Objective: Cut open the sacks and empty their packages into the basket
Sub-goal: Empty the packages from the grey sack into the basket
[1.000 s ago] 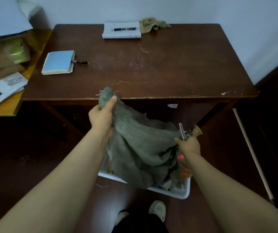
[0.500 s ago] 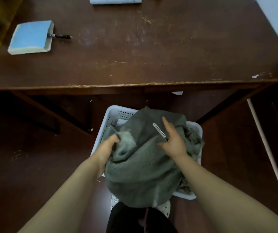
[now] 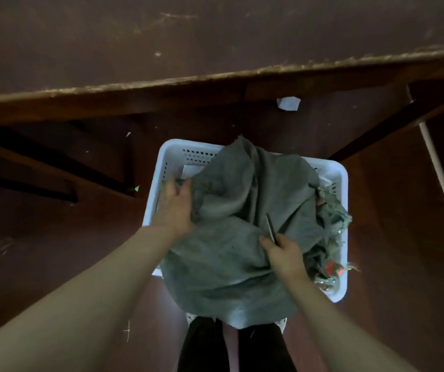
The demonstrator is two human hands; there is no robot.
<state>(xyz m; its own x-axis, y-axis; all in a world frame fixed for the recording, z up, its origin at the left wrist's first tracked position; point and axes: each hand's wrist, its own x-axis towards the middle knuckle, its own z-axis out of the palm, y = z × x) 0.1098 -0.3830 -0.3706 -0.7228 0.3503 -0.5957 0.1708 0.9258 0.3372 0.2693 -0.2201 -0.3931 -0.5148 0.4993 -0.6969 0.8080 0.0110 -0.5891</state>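
Right hand (image 3: 285, 255) clenches a slim blade (image 3: 270, 228), its tip pointing away toward the table (image 3: 215, 36), and presses onto the grey sack (image 3: 231, 237). Left hand (image 3: 175, 208) rests almost straight-fingered against the sack's left edge. The sack drapes lengthwise across the white basket (image 3: 333, 167), far rim to near, on the dark floor (image 3: 54, 237).

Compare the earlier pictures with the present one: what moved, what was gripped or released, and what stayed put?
The sack came down from table-edge height and now lies draped over the basket. The left hand let go of its bunched corner and rests with straighter fingers at the sack's left edge. The right hand keeps gripping the blade, and the basket stays on the floor.
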